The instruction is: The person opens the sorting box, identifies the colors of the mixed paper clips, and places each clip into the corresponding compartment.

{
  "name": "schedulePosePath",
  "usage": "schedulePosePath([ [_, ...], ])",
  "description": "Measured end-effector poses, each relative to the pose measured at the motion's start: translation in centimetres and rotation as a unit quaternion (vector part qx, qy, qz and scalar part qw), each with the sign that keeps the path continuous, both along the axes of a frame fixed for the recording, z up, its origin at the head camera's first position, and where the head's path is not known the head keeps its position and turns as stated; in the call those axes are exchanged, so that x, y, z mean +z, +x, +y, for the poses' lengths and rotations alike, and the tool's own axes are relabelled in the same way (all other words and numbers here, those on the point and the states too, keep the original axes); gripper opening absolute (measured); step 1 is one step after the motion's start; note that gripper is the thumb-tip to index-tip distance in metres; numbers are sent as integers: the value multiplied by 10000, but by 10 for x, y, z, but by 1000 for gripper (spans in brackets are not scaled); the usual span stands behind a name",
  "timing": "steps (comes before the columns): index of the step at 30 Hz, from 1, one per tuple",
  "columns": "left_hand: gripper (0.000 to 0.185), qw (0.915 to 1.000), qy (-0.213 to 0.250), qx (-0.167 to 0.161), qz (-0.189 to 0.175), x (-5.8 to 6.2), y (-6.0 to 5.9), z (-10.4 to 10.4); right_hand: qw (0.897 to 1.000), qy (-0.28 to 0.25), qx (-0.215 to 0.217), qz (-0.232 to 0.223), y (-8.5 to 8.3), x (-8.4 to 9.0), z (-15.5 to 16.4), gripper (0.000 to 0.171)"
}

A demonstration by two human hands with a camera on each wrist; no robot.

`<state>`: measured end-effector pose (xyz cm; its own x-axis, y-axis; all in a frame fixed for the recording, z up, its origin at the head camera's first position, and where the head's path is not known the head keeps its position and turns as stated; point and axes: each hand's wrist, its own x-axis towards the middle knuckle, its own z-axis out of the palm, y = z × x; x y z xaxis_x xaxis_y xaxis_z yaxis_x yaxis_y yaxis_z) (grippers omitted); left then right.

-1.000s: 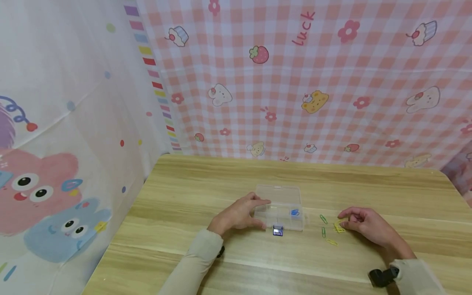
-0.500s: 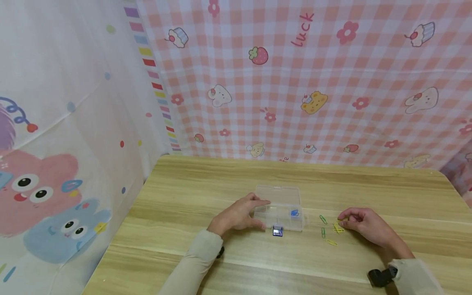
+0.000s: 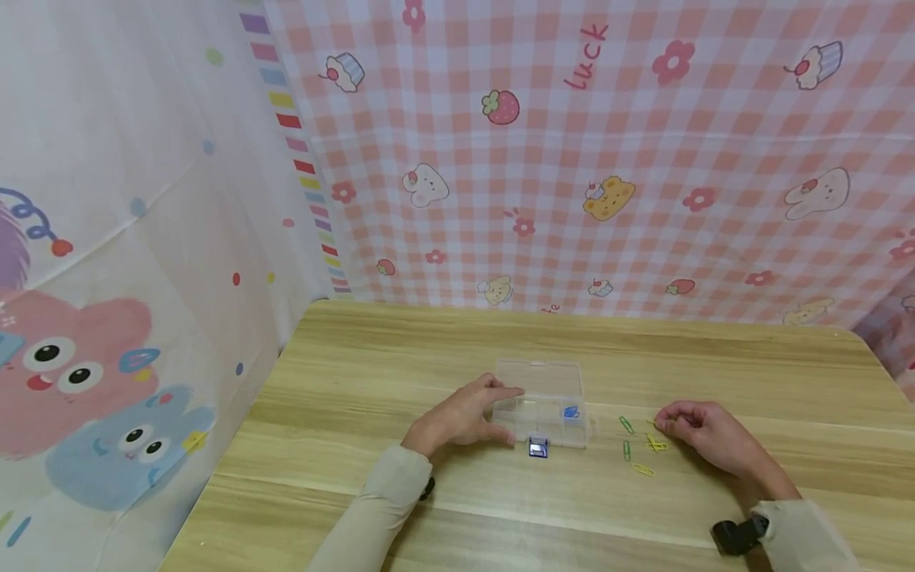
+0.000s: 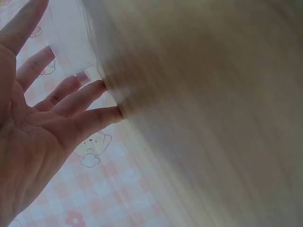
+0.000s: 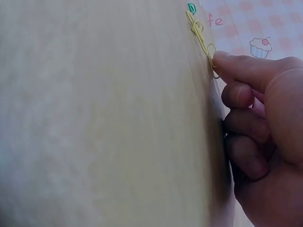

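Head view: right hand [image 3: 704, 435] touches yellow clip [image 3: 655, 442] (fingertip).

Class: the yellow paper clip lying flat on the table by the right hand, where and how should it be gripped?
Pinch the yellow paper clip at its near rounded end, from the right, where the right hand already touches it. It lies flat on the table, so probably tip an end up first.

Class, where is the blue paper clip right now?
In the head view, the blue paper clip lies in the right end compartment of the clear box, left of the loose clips.
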<state>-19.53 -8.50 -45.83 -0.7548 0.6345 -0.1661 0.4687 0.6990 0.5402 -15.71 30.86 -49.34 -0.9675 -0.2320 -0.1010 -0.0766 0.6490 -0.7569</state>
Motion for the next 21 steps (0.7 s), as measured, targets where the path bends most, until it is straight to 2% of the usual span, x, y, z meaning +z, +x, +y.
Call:
schedulePosePath([
  [10,73,10000,3,10,-5,-1,0,0,9998,147,-155,30,2,1,0,16],
  [21,73,10000,15,43,-28,-2,-1,0,9995,-144,-255,114,5,3,1,17],
])
